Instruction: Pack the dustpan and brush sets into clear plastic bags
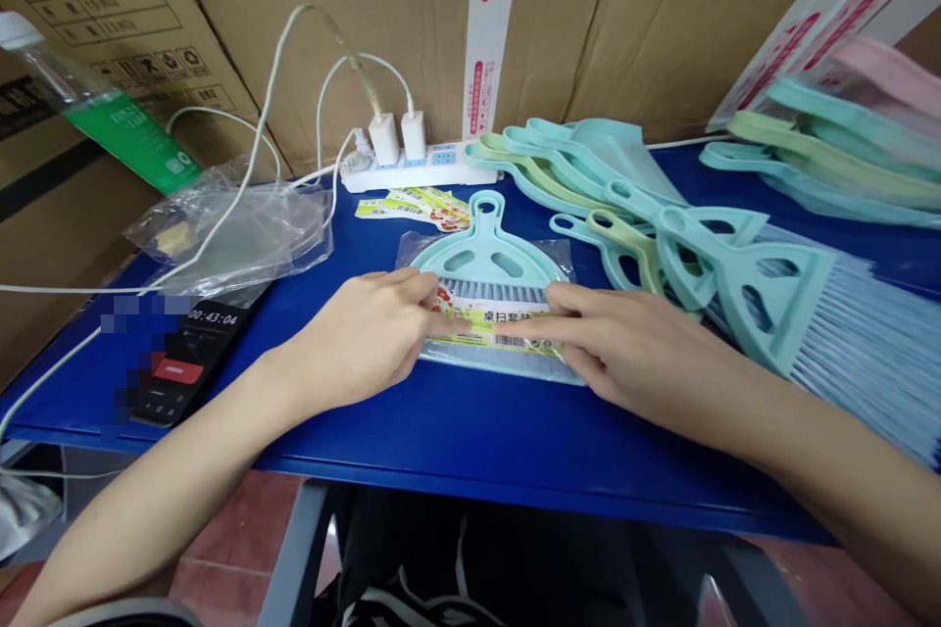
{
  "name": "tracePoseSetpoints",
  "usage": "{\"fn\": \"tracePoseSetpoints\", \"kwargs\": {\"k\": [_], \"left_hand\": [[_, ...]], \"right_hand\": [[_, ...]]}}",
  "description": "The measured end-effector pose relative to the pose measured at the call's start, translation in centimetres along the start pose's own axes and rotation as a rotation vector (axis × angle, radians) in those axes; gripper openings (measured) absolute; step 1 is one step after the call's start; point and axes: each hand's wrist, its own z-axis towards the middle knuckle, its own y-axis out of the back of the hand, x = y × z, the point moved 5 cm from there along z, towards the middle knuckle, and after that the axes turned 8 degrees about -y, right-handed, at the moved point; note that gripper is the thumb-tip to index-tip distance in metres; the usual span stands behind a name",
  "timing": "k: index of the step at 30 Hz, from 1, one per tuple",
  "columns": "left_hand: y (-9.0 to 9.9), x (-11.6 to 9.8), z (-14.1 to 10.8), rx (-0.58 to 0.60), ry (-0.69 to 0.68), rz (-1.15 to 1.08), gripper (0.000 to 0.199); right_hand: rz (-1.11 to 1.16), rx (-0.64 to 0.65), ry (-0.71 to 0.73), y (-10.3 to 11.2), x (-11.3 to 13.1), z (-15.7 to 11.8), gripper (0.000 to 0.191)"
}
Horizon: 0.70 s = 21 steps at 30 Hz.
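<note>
A light-blue dustpan and brush set [486, 245] lies in a clear plastic bag on the blue table, handles pointing away from me. Across its bristles runs a yellow and white printed label [507, 321] with a barcode. My left hand [374, 338] rests at the label's left side, index finger stretched along it and the other fingers curled loosely. From the right, my right hand [624, 353] touches the label with its index finger extended too. The two index fingertips point at each other with a small gap between them. Neither hand grips anything that I can see.
Loose brushes [765, 294] and dustpans [618, 152] lie to the right, with bagged sets [830, 157] beyond. Spare labels [416, 206] sit before a power strip [426, 171]. At left are a phone [198, 353], plastic bags [242, 225], a bottle [124, 132] and white cables. Cardboard boxes [382, 10] stand behind.
</note>
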Motion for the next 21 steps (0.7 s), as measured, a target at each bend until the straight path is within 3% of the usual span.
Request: {"fn": "tracePoseSetpoints", "kwargs": {"k": [8,21], "left_hand": [[0.1,0.9,-0.5,0.12,0.123,-0.017,0.055],[0.3,2.5,-1.8,0.191,0.211,-0.097,0.056]], "right_hand": [[0.004,0.038,-0.03,0.0,-0.5,-0.2,0.053],[0.09,0.063,-0.083,1.1,-1.3,-0.4,0.046]]}}
